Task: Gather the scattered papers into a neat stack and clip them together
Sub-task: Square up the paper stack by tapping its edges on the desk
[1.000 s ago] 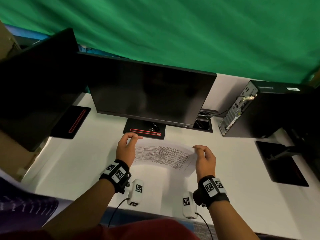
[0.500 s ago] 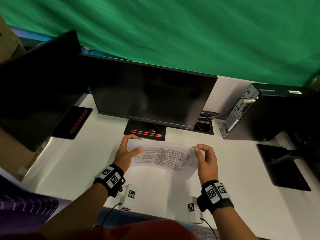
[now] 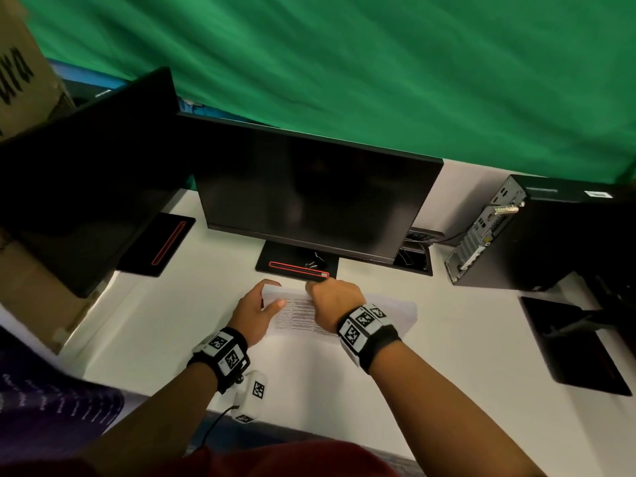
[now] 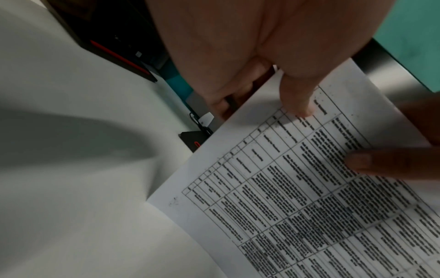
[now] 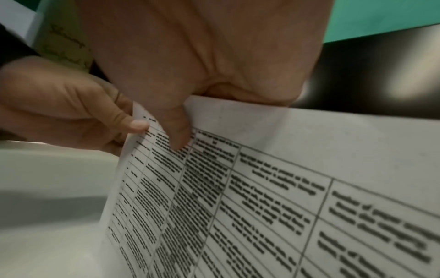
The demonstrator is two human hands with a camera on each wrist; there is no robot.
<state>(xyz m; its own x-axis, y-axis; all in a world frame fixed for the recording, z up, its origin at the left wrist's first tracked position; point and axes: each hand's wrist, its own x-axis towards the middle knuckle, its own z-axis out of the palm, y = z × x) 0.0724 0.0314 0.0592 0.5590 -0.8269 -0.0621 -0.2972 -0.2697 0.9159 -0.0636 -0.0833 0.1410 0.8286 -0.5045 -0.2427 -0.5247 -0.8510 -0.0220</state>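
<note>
Black monitor [image 3: 309, 191] on white desk [image 3: 464, 339]; small metal binder clip [image 3: 315, 261] on its flat base. Just in front of monitor, printed paper stack [image 3: 296, 313], thin white sheets with table grid, held above desk. Left hand [image 3: 254, 313] pinches stack's left edge; right hand [image 3: 335, 304] pinches far edge, covering middle. Computer tower [image 3: 537, 235] right of monitor
</note>
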